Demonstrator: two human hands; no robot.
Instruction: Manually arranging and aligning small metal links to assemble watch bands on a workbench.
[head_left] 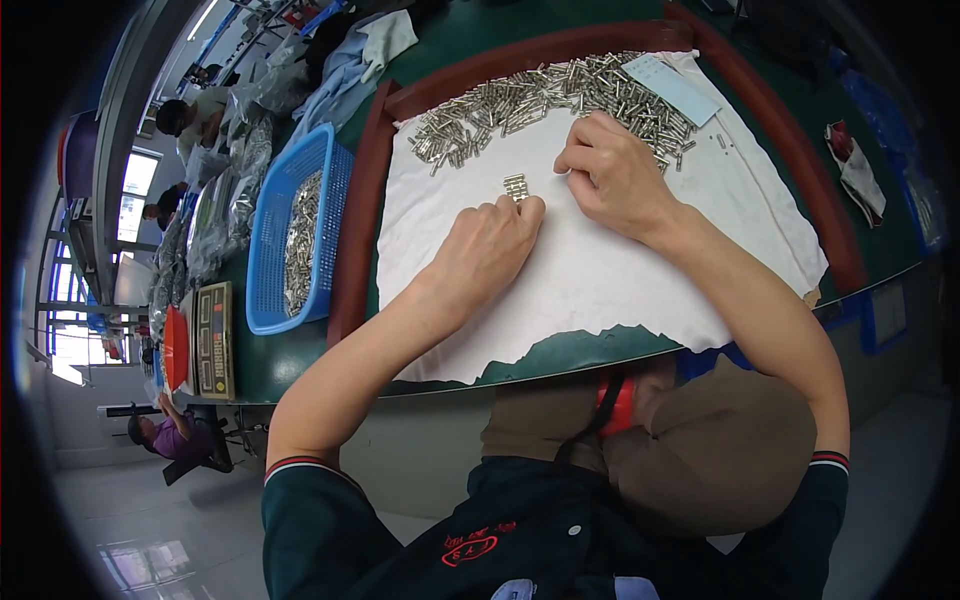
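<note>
A short stack of small silvery metal cylinders (516, 187) lies side by side on the white cloth (610, 290). My left hand (485, 250) is closed at its near end, the curled fingers and thumb gripping the part they cover. To the right, my right hand (618, 180) is raised over the cloth with thumb and fingers pinched together. Whatever it pinches, if anything, is too small or hidden to make out. Just beyond both hands spreads a long heap of loose metal cylinders (520, 95), partly covered by my right hand.
A reddish-brown raised rim (540, 50) borders the cloth on three sides. Pale blue paper (672, 88) rests on the heap. Left of the rim stands a blue basket (262, 270) containing more metal pieces, near a scale-like device (214, 340). Other people sit farther left.
</note>
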